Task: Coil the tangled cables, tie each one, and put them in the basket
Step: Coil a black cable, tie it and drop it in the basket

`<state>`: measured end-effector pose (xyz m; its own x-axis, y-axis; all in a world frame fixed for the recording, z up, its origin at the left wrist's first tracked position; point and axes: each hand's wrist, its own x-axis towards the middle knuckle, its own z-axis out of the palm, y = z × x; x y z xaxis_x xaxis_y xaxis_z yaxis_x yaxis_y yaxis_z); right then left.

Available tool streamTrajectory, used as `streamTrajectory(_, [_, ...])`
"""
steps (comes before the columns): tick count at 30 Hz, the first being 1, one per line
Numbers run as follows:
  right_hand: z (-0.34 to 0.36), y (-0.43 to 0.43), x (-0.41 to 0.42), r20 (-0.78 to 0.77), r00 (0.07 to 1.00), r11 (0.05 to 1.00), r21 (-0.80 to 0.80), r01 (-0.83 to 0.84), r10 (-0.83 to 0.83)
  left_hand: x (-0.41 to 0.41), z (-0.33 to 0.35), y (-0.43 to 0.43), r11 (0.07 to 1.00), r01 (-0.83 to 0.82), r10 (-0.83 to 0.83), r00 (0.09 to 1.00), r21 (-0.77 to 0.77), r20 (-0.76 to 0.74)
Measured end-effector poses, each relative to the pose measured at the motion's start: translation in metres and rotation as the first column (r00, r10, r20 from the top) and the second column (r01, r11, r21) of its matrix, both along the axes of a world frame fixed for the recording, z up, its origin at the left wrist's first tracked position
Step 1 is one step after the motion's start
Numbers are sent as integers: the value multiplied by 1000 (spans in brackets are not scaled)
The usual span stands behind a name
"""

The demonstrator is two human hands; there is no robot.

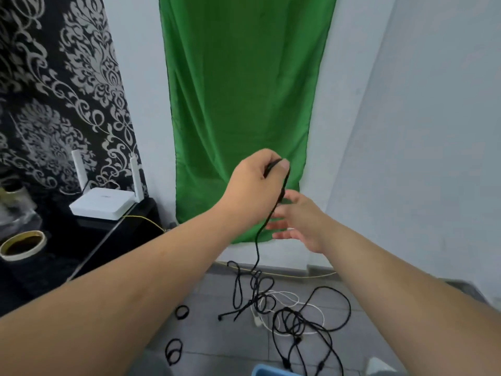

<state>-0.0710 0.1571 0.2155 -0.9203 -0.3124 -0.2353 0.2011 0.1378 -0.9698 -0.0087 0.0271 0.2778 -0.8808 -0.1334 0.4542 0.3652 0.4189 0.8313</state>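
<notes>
My left hand (256, 180) is raised in front of the green cloth and pinches the end of a black cable (257, 248) between thumb and fingers. That cable hangs straight down to a knotted bunch on the floor. My right hand (296, 221) is just right of the hanging cable, fingers spread and blurred, holding nothing. A tangle of black cables (298, 321) and a white cable (287, 297) lies on the grey tiles below. The blue basket (267, 371) shows only a corner at the bottom edge. Small black ties (181, 312) lie on the floor at the left.
A green cloth (241, 104) hangs on the white wall ahead. A black cabinet at the left carries a white router (104, 203) and a roll of tape (23, 244). A yellow cable (146, 219) runs from the router along the wall base.
</notes>
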Motion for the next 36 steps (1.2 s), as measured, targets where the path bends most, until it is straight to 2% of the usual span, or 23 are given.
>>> streamTrajectory(3, [5,-10,6,63,983,983,-73,-168,173,2,-11,-4,1000,-22,22,999,12,48])
streamTrajectory(5, [0,-16,11,81,980,982,27,-185,182,0,-15,-9,998,-46,43,995,32,93])
streamTrajectory(9, [-11,-16,2,147,984,975,213,65,-98,1,-29,-21,998,-59,55,982,16,181])
streamTrajectory(11, [-6,-13,-8,116,973,954,248,167,-201,4,-32,-23,999,-46,45,983,0,178])
streamTrajectory(13, [11,-16,-20,17,958,953,111,282,-286,6,-24,-24,999,-52,51,990,6,129])
streamTrajectory(15, [42,-22,-26,-200,912,933,-44,357,-358,8,-11,-23,998,-39,37,998,41,45])
streamTrajectory(16, [60,-25,-28,-378,849,924,-51,380,-370,10,-4,-21,998,-29,29,1000,62,-3])
streamTrajectory(18, [92,-28,-26,-727,620,918,-35,396,-295,15,6,-17,996,-18,23,998,83,-66])
streamTrajectory(19, [102,-28,-23,-833,508,930,-21,367,-220,18,8,-15,996,-10,17,997,88,-72])
streamTrajectory(20, [101,-26,-22,-878,454,944,10,329,-150,21,7,-13,995,-2,8,998,99,-62])
streamTrajectory(21, [96,-24,-21,-885,457,952,64,301,-85,24,4,-11,994,6,-1,999,107,-44])
streamTrajectory(23, [69,-16,-24,-809,588,925,217,312,-8,28,-6,-8,995,20,-19,1000,94,-11])
streamTrajectory(25, [43,-5,-23,-662,745,880,307,362,-75,31,-17,-8,995,42,-42,999,87,-1])
streamTrajectory(26, [34,-1,-19,-518,838,895,274,351,-170,32,-25,-9,994,47,-48,999,97,11])
streamTrajectory(27, [31,2,-16,-295,920,927,192,323,-259,31,-30,-9,994,40,-43,999,103,24])
streamTrajectory(28, [25,5,-12,-53,958,952,113,286,-282,28,-39,-10,995,25,-29,999,100,45])
streamTrajectory(29, [17,9,-8,117,960,966,82,244,-253,26,-50,-8,996,8,-14,997,84,72])
streamTrajectory(30, [8,12,-5,213,955,978,76,196,-208,25,-61,-7,998,-3,-2,996,60,90])
streamTrajectory(32, [-12,16,-1,308,932,980,29,195,-194,20,-84,-3,999,15,-19,992,31,126])
streamTrajectory(36, [-49,22,2,456,850,921,-142,362,-264,9,-113,3,991,131,-125,967,-12,222])
